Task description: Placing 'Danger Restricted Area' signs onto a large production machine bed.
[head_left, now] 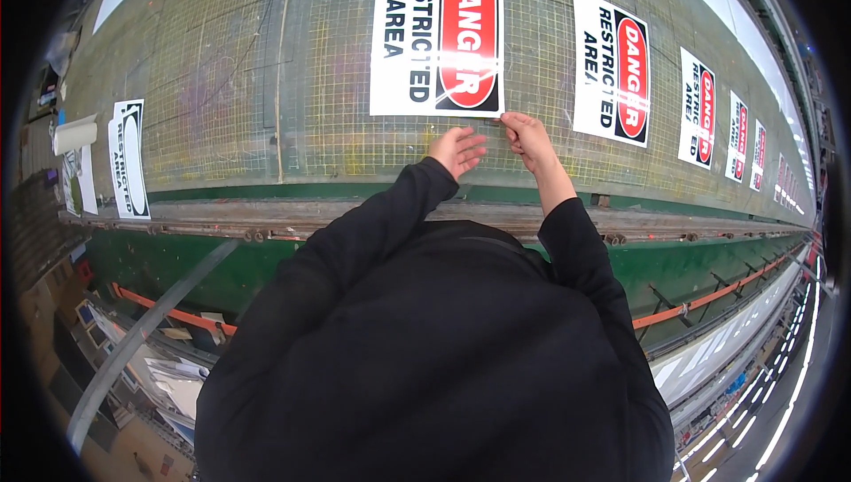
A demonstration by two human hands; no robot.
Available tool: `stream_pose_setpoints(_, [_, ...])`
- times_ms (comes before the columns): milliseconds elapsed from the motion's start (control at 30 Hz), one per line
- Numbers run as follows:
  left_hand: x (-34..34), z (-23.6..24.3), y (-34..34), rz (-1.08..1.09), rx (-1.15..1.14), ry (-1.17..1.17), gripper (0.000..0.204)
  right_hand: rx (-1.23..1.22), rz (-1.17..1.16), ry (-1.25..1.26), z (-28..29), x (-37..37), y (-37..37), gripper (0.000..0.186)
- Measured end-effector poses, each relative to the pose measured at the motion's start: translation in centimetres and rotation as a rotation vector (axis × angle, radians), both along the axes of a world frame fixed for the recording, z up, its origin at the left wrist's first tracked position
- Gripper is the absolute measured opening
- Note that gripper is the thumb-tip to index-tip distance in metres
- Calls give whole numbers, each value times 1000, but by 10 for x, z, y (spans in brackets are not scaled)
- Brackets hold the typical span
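A white sign point(403, 83) with a red oval on a black panel and black lettering lies on the long worktable in front of me, turned sideways. My right hand point(530, 139) is closed in a pinch at the sign's near right corner. Just below its near edge, my left hand point(458, 151) hovers with fingers apart and holds nothing. A second sign point(589, 114) of the same kind lies to the right of my right hand.
More such signs point(690, 145) run along the table point(337, 141) to the right. At the far left are a black-and-white sign point(133, 180) and a pale roll point(75, 135). A green side and rail point(213, 220) edge the table near me; a grey pipe point(151, 322) slants at lower left.
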State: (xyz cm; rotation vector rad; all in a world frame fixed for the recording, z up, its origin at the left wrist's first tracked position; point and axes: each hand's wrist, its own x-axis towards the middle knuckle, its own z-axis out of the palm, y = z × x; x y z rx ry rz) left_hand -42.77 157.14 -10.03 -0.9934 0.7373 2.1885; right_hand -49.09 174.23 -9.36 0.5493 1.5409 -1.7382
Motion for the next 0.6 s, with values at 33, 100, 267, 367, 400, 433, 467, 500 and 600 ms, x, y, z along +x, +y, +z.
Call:
stream_pose_setpoints(33, [2,0,-10,4,-4,1,41,-4,4,1,1,0,-1,15])
stream_pose_setpoints(100, [5,-6,-28,219,-34,42,42,-6,-24,22,-1,1,-1,16])
stream_pose_setpoints(267, [1,-6,-52,415,-100,2,37,-72,-67,11,-6,5,0,16])
stream_pose_setpoints(367, [0,-7,-55,407,-161,38,35,-90,-75,-4,-6,6,0,16])
stream_pose_setpoints(400, [0,-8,-58,392,-183,77,35,-92,-81,-15,-6,5,-1,16])
stream_pose_setpoints(433, [1,-10,-60,374,-204,116,35,-92,-81,-14,-7,5,0,16])
stream_pose_setpoints(467, [2,-14,-63,374,-205,118,35,-90,-67,-16,-7,5,1,15])
stream_pose_setpoints(500, [2,-16,-66,456,-296,130,36,-87,-53,-18,-7,5,2,14])
stream_pose_setpoints(600, [0,-15,-78,516,-410,149,37,-22,-21,9,-6,4,0,14])
